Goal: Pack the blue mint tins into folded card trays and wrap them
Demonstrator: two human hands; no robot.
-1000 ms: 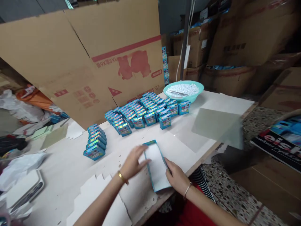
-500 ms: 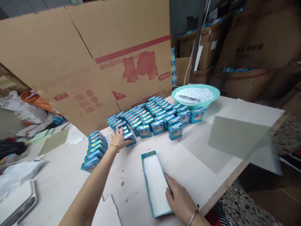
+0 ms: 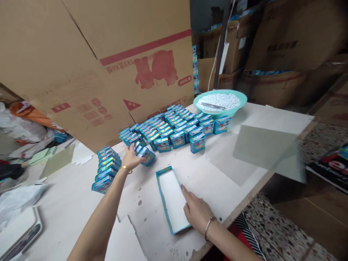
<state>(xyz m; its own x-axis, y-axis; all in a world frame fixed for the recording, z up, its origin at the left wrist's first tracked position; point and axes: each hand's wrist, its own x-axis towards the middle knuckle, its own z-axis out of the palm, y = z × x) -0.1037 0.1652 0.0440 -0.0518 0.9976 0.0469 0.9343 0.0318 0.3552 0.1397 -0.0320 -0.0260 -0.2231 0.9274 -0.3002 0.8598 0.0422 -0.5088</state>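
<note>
My left hand (image 3: 131,158) is closed around a short row of small blue candy boxes (image 3: 147,158), thumb at the near end and fingers at the far end. The held boxes lean to one side. Beyond them stand several more blue candy boxes (image 3: 163,144) in close rows. My right hand (image 3: 198,211) grips the right wall of a long, shallow open box (image 3: 164,203) with blue sides and a white inside, which lies on the table. Its fingers are partly hidden by that wall.
A separate row of candy boxes (image 3: 104,174) stands at left. A turquoise basin (image 3: 236,107) of white pellets sits at the back right, with tweezers-like metal on top. A large cardboard sheet (image 3: 114,87) rises behind. A translucent sheet (image 3: 266,152) overhangs the table's right edge.
My left hand has pulled its few candy boxes slightly out from the rows, and they are now tilted. My right hand still holds the shallow box. The view has shifted a little.
</note>
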